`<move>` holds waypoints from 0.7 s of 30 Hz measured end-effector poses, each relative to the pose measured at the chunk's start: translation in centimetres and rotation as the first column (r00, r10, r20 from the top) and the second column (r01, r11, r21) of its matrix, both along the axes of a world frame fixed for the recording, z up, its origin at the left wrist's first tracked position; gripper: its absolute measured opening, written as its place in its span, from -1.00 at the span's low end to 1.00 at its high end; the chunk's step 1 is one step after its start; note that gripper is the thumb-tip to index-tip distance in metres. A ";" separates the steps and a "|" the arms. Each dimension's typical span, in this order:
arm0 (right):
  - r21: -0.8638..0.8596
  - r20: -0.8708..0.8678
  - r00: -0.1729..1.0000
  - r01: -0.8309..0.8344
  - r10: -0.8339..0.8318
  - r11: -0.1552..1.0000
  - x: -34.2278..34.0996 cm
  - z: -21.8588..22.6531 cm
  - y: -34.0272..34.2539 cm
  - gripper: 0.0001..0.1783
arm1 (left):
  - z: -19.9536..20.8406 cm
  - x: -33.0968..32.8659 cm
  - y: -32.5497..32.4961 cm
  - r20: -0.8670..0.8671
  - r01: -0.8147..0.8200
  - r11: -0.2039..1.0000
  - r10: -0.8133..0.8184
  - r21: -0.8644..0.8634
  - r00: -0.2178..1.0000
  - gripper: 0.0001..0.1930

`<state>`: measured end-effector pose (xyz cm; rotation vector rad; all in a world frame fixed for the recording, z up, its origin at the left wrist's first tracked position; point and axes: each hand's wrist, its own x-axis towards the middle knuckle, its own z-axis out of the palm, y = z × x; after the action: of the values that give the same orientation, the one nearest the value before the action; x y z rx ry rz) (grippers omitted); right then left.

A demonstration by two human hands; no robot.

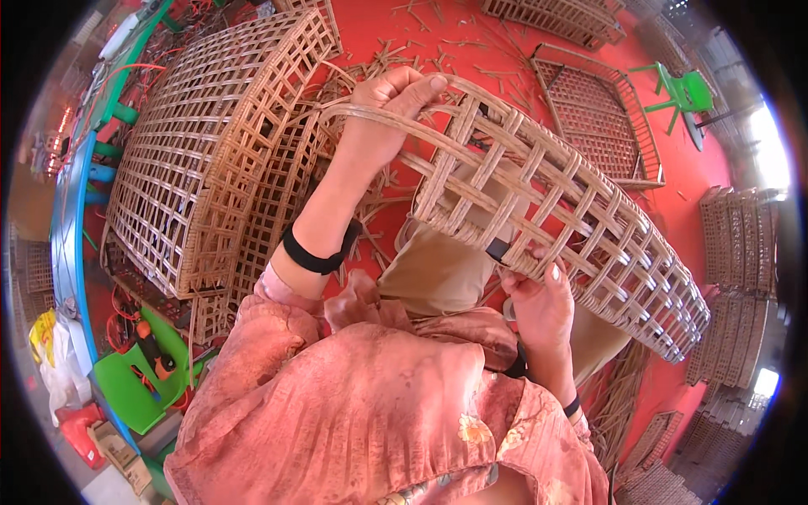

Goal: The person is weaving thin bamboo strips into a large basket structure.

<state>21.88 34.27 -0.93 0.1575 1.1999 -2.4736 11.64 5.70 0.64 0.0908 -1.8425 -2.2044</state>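
Note:
A woven rattan lattice panel (581, 227), curved and open-meshed, lies across my lap and reaches out to the right. My left hand (389, 105) is raised and grips the panel's top rim, thumb over the edge. My right hand (539, 307) is at the panel's lower edge near my knee, fingers closed on the weave beside a small dark object that I cannot make out. A black band is on my left wrist.
A large stack of similar rattan panels (210, 143) stands to my left. More panels (602, 118) lie on the red floor ahead and along the right (741, 244). Loose cane strips (438, 50) litter the floor. A green plastic chair (139, 379) holds tools at lower left.

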 end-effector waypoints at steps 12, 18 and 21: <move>-0.009 0.010 0.999 -0.031 0.031 0.999 1.1 -0.2 -0.1 -0.61 | -1.2 0.1 -1.5 -0.255 -0.210 0.938 0.139 -0.277 0.957 -0.83; -0.003 0.006 0.998 -0.059 0.059 0.998 0.8 -0.2 -0.1 -0.59 | -2.3 -1.4 -3.1 -0.240 -0.312 0.888 0.239 -0.338 0.941 -0.76; -0.020 -0.002 0.999 -0.033 0.032 0.999 0.2 -0.4 -0.1 -0.61 | -1.8 -1.0 -2.8 -0.183 -0.286 0.898 0.236 -0.335 0.955 -0.73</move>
<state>22.11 34.14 -1.31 0.1289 1.1687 -2.4575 10.67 2.90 -1.13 0.1048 -1.9888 -1.6280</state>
